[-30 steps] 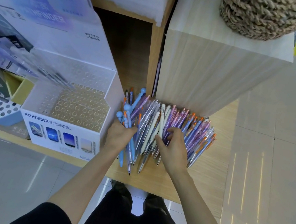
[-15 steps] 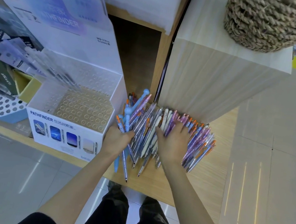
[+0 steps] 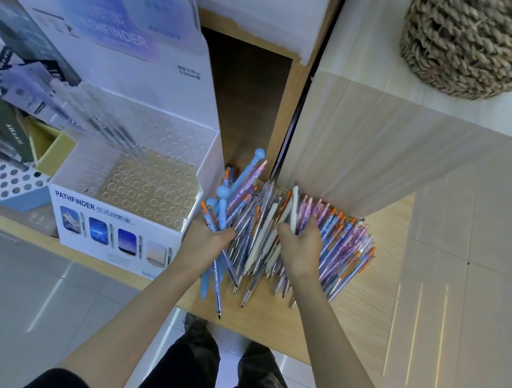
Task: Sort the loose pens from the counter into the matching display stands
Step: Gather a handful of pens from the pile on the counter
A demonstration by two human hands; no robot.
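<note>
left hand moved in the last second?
No. The left hand still grips its pen bundle beside the front right corner of the PATHFINDER stand.

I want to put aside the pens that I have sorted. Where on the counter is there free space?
Bare counter lies right of the pens, in front of the pale wooden block, out to the counter's edge. A narrow strip runs along the front edge. Crowded: the left hand and right hand grip pens beside the PATHFINDER stand; boxes crowd its left.
</note>
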